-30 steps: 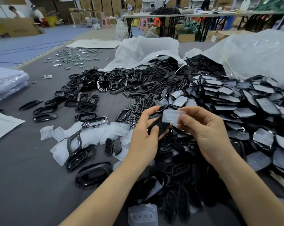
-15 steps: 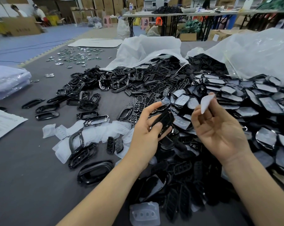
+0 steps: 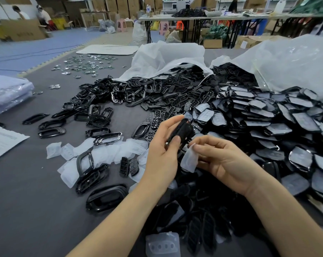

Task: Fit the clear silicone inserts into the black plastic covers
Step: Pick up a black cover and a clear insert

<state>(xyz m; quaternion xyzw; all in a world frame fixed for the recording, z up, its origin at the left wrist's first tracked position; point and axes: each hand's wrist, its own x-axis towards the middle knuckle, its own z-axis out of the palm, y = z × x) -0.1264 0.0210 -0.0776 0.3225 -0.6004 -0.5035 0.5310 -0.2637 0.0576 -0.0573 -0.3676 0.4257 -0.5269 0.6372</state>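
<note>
My left hand [image 3: 162, 153] grips a black plastic cover [image 3: 183, 131] between thumb and fingers, held up over the grey table. My right hand [image 3: 223, 162] pinches a clear silicone insert [image 3: 189, 159] just below and right of the cover; the two parts nearly touch. Loose clear inserts [image 3: 105, 151] lie scattered on the table to the left. A large heap of covers with inserts fitted [image 3: 268, 115] spreads to the right. Bare black covers [image 3: 157, 93] are piled behind my hands.
Black oval frames [image 3: 106, 198] and ring parts [image 3: 51, 124] lie on the grey table [image 3: 27, 201] at left. Two white plastic bags [image 3: 286, 64] spill parts at the back. A clear insert [image 3: 163, 244] lies near the front edge. Small metal badges [image 3: 86, 64] sit far left.
My right hand has come down and left with the clear insert, from up beside the cover to just under it. My left hand has tilted the black cover more upright.
</note>
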